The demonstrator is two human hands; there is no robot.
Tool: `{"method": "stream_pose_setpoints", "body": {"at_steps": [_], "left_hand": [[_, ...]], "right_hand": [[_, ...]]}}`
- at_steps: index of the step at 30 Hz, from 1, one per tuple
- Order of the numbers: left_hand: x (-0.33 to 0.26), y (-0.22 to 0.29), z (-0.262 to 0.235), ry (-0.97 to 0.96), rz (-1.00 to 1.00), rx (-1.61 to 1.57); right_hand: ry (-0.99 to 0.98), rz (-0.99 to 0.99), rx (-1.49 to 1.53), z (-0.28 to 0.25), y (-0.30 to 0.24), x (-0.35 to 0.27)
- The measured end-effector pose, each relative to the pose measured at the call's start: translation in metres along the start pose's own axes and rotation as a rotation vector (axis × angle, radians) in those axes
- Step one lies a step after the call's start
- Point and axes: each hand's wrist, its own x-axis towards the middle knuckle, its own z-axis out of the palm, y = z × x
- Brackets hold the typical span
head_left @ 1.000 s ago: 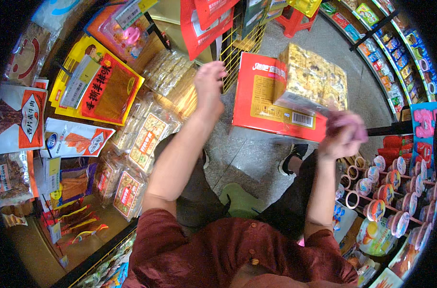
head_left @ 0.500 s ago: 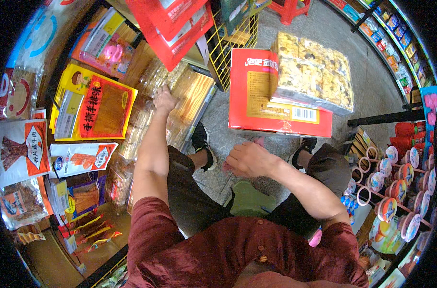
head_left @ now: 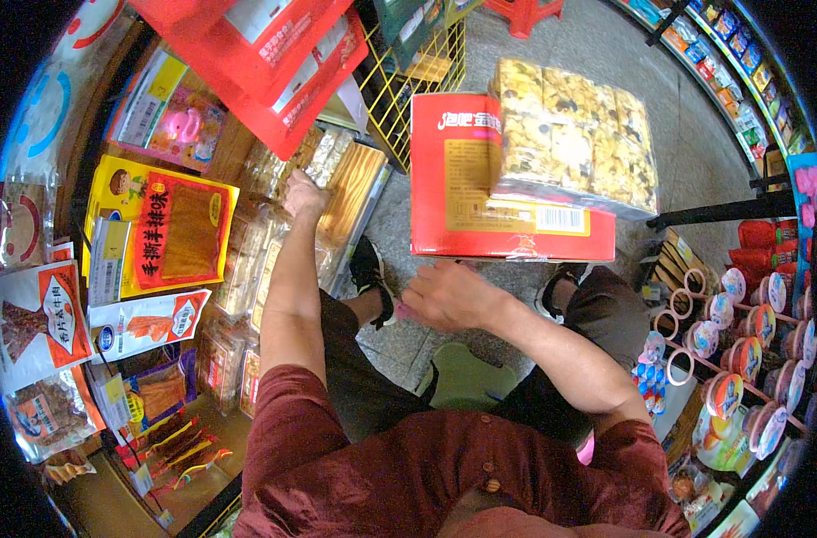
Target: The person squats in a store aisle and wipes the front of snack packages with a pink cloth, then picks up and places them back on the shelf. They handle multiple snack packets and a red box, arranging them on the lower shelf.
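Observation:
My left hand (head_left: 304, 193) reaches onto the left-hand shelf, its fingers curled down on a clear-wrapped snack pack (head_left: 330, 154); the fingertips are hidden. Right beside it lies a block with wood-like stripes (head_left: 358, 184). More clear packs (head_left: 267, 269) are lined up on the near side of that hand. In front of my body hangs my right hand (head_left: 449, 296), fingers bent inward. A bit of pink shows at its fingertips, too small to name. Past it stands a red carton (head_left: 444, 215), with a large clear-wrapped block of pale snack pieces (head_left: 574, 134) on top.
Red hanging bags (head_left: 287, 81) overhang the shelf's far end, beside a yellow wire rack (head_left: 408, 108). Yellow and white snack bags (head_left: 162, 229) hang at the left. At the right, round-lidded cups (head_left: 722, 390) stick out on hooks. Under me is a green stool (head_left: 467, 372).
The view has shifted slightly. My left hand stays at the packs, its fingers now more curled. My right hand has moved a little left, still in front of the red carton.

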Motion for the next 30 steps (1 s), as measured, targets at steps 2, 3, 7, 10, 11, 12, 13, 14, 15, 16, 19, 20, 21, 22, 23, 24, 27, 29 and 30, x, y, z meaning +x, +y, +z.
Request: {"method": "stream_pose_setpoints", "body": {"at_steps": [2,3,7,10,11,12,13,14,15,16,19,20,21,22,23,24,27,29,30], "left_hand": [[-0.004,-0.002,-0.004,0.005,0.034,0.0],[-0.006,-0.003,-0.007,-0.011,0.009,-0.038],[-0.021,-0.016,-0.031,-0.023,-0.039,-0.167],[-0.046,-0.031,-0.057,0.014,-0.067,-0.204],[-0.056,-0.038,-0.067,0.052,-0.041,-0.237],[-0.068,-0.047,-0.08,0.069,-0.017,-0.269],[-0.083,-0.055,-0.091,0.098,0.014,-0.303],[-0.098,-0.064,-0.103,0.097,0.055,-0.399],[-0.115,-0.071,-0.115,0.087,0.089,-0.511],[-0.134,-0.081,-0.127,0.058,0.128,-0.673],[-0.184,-0.104,-0.161,-0.054,0.179,-1.012],[-0.202,-0.11,-0.168,-0.065,0.264,-1.166],[-0.213,-0.117,-0.178,-0.126,0.26,-1.148],[-0.221,-0.119,-0.182,-0.215,0.248,-1.216],[-0.227,-0.12,-0.186,-0.307,0.28,-1.296],[-0.232,-0.119,-0.187,-0.389,0.272,-1.335],[-0.231,-0.098,-0.176,-0.534,0.327,-1.356],[-0.22,-0.072,-0.163,-0.734,0.521,-1.337],[-0.213,-0.057,-0.156,-0.835,0.461,-1.333]], "right_hand": [[0.014,0.012,-0.004,-0.003,0.004,0.0],[-0.009,0.008,-0.013,-0.005,0.005,-0.001],[0.115,-0.014,-0.065,-0.01,0.009,-0.004],[0.217,-0.031,-0.041,-0.014,0.012,-0.009],[0.238,-0.022,-0.027,-0.016,0.013,-0.011],[0.279,-0.003,-0.011,-0.017,0.012,-0.013],[0.301,0.007,-0.024,-0.018,0.012,-0.014],[0.321,0.017,-0.04,-0.02,0.013,-0.015],[0.337,0.031,-0.057,-0.022,0.013,-0.017],[0.384,0.031,-0.083,-0.023,0.012,-0.017],[0.427,0.01,-0.043,-0.03,0.007,-0.017],[0.441,-0.007,-0.079,-0.033,0.003,-0.016],[0.486,-0.053,-0.076,-0.036,-0.001,-0.017],[0.515,-0.092,-0.071,-0.04,-0.007,-0.018],[0.541,-0.132,-0.066,-0.044,-0.013,-0.019],[0.63,-0.179,-0.086,-0.048,-0.019,-0.018],[0.66,-0.156,-0.106,-0.062,-0.04,-0.029],[0.767,-0.065,-0.144,-0.073,-0.049,-0.037],[0.835,-0.03,-0.158,-0.08,-0.05,-0.04]]}}
